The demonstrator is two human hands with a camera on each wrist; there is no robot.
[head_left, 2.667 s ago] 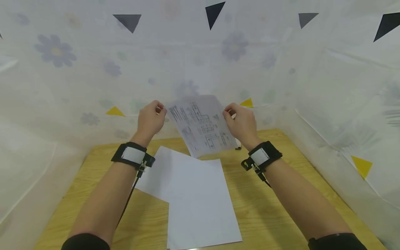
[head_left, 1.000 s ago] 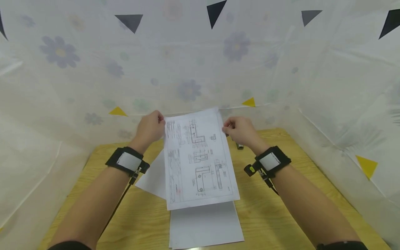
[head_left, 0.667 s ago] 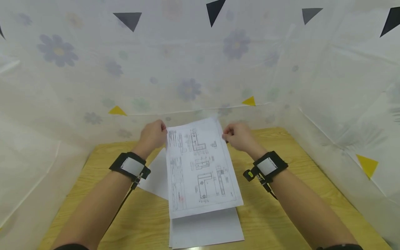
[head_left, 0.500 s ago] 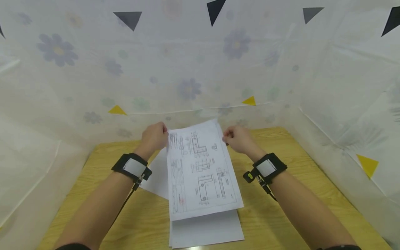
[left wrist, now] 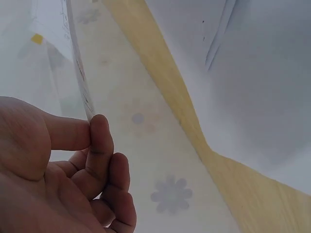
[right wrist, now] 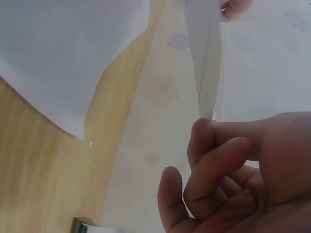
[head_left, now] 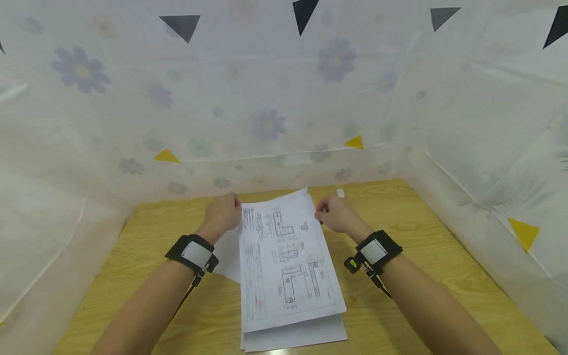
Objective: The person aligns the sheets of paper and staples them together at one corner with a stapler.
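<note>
Left hand [head_left: 223,213] pinches the far left corner of the printed drawing sheet [head_left: 288,261], thumb against forefinger. The sheet runs lengthwise from frame centre toward the bottom edge, its near end over the white stack [head_left: 306,335] on the wooden surface [head_left: 421,256]. Right hand [head_left: 334,215] pinches the far right corner, both hands level at the sheet's far end.

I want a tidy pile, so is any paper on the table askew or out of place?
Yes. One blank sheet juts out leftward at an angle from under the stack. The printed drawing sheet, pinched by both hands, also lies slightly skewed on it.
</note>
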